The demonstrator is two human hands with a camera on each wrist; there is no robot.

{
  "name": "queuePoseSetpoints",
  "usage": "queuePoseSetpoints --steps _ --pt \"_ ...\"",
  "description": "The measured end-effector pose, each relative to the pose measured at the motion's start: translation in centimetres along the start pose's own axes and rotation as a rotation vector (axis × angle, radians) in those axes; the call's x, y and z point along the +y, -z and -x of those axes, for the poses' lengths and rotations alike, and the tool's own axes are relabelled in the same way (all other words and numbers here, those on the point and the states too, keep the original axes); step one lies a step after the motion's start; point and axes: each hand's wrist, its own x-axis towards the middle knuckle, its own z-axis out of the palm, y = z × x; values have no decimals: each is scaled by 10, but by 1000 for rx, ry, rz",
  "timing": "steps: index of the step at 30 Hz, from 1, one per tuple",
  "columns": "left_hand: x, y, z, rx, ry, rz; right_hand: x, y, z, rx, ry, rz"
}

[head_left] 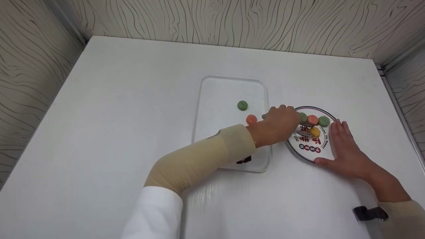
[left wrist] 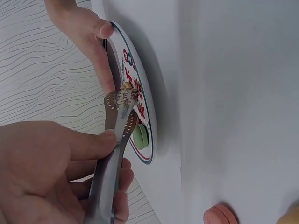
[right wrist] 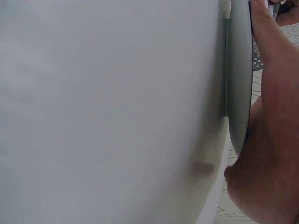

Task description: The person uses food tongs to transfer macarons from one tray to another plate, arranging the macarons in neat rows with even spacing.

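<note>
White table [head_left: 116, 99]: left hand [head_left: 281, 123] pinching metal tongs [left wrist: 103, 191] over plate [head_left: 327, 149], right hand [head_left: 349, 153] spread against its edge.

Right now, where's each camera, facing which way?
Head: on the head, facing forward-down over the flat white tabletop; left hand, right hand show.
Left wrist: worn there, facing silver metal tongs; both hands show.
Right wrist: worn there, facing the tabletop; both hands partly show.
Shared: head and left wrist show the round white printed plate.
</note>
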Motion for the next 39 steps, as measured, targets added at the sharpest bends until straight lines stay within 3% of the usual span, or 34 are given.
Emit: queuePoseSetpoints --steps 11,16,22,39 --pt "13 -5 2 8 39 42 0 1 0 -10 -15 -1" --pt "20 -8 0 29 19 -27 1 1 0 -12 -18 -5" --pt "27 -11 -5 54 11 -45 2 1 -1 -9 -8 -7" --pt "29 -14 -9 60 0 7 0 2 -1 -14 -22 -52"
